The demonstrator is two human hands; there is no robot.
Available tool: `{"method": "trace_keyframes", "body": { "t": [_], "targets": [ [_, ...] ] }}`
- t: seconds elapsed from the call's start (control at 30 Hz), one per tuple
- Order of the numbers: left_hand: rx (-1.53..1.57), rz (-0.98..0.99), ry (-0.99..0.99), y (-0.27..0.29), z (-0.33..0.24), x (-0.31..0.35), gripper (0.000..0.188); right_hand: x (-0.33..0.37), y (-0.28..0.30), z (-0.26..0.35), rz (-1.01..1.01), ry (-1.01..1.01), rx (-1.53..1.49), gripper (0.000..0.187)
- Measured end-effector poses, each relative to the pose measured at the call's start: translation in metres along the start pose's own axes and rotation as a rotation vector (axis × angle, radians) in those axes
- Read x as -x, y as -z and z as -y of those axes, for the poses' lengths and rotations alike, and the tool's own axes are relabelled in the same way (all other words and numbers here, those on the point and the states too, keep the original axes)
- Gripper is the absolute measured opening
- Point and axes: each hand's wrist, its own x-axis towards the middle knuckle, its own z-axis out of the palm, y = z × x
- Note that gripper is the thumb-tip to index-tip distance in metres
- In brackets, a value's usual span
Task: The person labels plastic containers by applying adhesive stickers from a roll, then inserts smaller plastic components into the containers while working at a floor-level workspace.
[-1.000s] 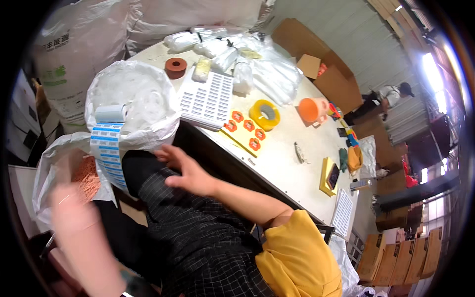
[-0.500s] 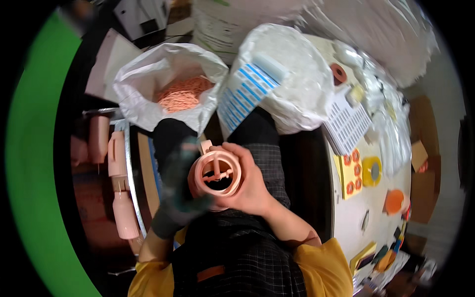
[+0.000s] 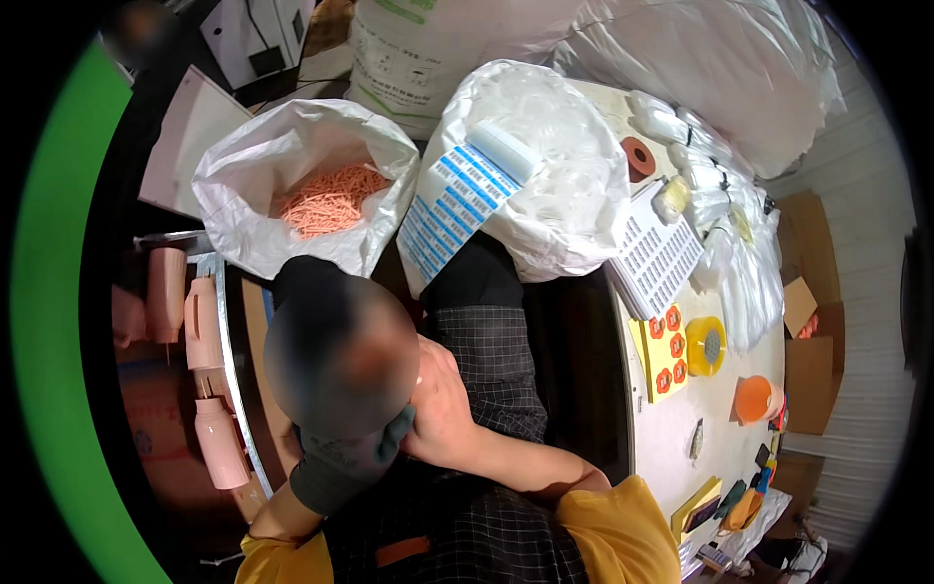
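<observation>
My right hand (image 3: 443, 404) sits beside my gloved left hand (image 3: 377, 450). Blur hides how open they are; what they hold, I can't tell.

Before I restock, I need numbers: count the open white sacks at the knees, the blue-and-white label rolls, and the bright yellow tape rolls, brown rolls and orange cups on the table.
Open white sacks: 2
Blue-and-white label roll: 1
Bright yellow tape roll: 1
Brown roll: 1
Orange cup: 1
Total: 6

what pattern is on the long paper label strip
The label strip has blue bands on white; head view.
</observation>
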Motion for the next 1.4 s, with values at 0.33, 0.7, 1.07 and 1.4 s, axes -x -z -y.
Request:
{"method": "trace_keyframes", "body": {
  "t": [0.33, 0.7, 1.07, 1.4],
  "targets": [
    [0.187, -0.584, -0.002, 0.007, 0.091, -0.085, 0.102, -0.118, 0.024, -0.049, -0.29, 0.301, 0.041, 0.078],
    [0.276, -0.142, -0.121, -0.032, 0.019, -0.041, 0.077, -0.162, 0.19, -0.206, -0.359, -0.297, 0.855, 0.018],
    [0.202, -0.168, -0.217, -0.048, 0.009, -0.052, 0.051, -0.052, 0.084, -0.061, 0.198, -0.51, -0.824, 0.044],
    [0.098, -0.105, -0.226, -0.032, 0.02, -0.044, 0.037, -0.044, 0.099, -0.051, 0.23, 0.616, 0.22, 0.028]
  ]
}}
